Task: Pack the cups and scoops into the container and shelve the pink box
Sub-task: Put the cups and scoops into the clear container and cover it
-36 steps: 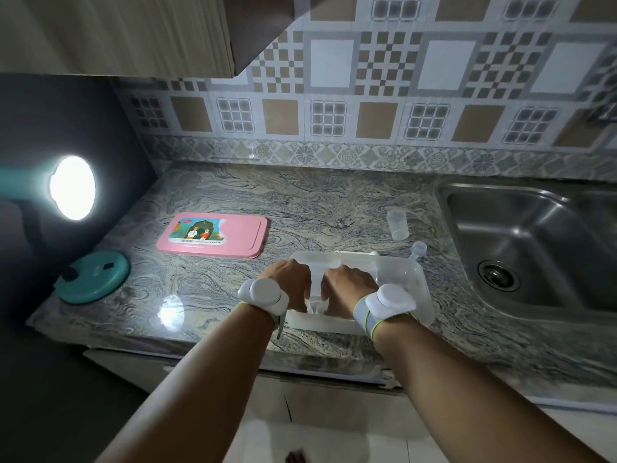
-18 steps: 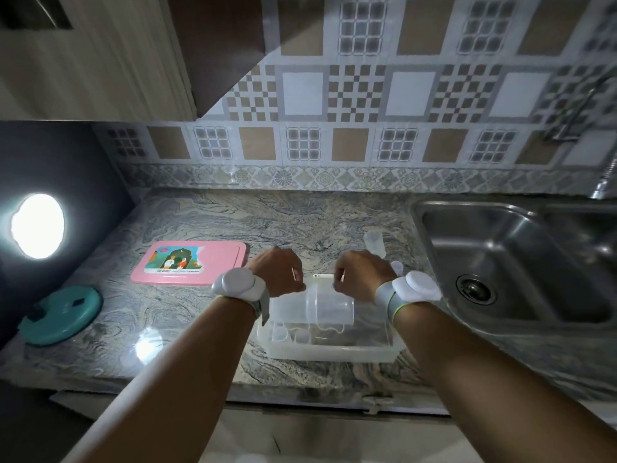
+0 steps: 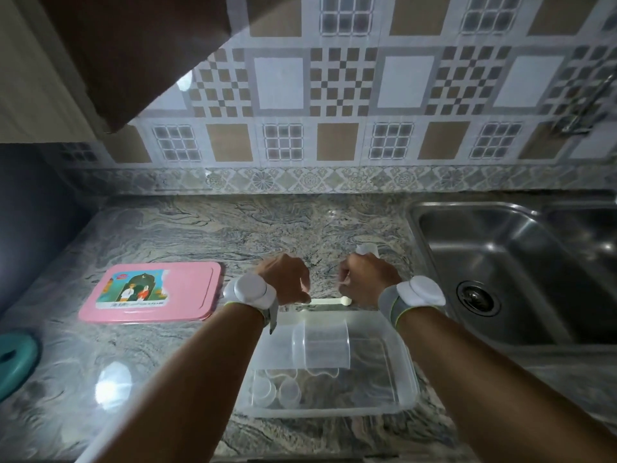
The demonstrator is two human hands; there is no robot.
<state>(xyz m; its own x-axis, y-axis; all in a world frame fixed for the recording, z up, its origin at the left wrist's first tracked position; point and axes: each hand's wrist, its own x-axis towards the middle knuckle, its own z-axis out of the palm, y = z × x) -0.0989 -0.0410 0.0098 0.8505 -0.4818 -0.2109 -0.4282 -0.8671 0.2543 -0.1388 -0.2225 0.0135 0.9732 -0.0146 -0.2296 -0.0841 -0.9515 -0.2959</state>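
A clear plastic container (image 3: 405, 365) sits on the marble counter near the front edge. A large clear cup (image 3: 320, 344) lies on its side inside it, with a few small clear cups (image 3: 277, 390) at its near left corner. Just past the far rim, a white scoop (image 3: 329, 300) lies between my hands. My left hand (image 3: 283, 279) has its fingertips closed on the scoop's handle end. My right hand (image 3: 365, 279) is curled by the scoop's bowl, and its palm is hidden. A small clear cup (image 3: 367, 249) peeks out behind it. The pink box (image 3: 152, 292) lies flat to the left.
A steel sink (image 3: 500, 262) takes up the right side, with a tap (image 3: 581, 118) on the tiled wall above it. A teal lamp base (image 3: 13, 359) stands at the left edge. A wall cabinet (image 3: 100, 61) hangs overhead at the upper left.
Both hands have come out of the container and moved past its far rim to the scoop. The large cup now lies inside the container. My view has tilted up.
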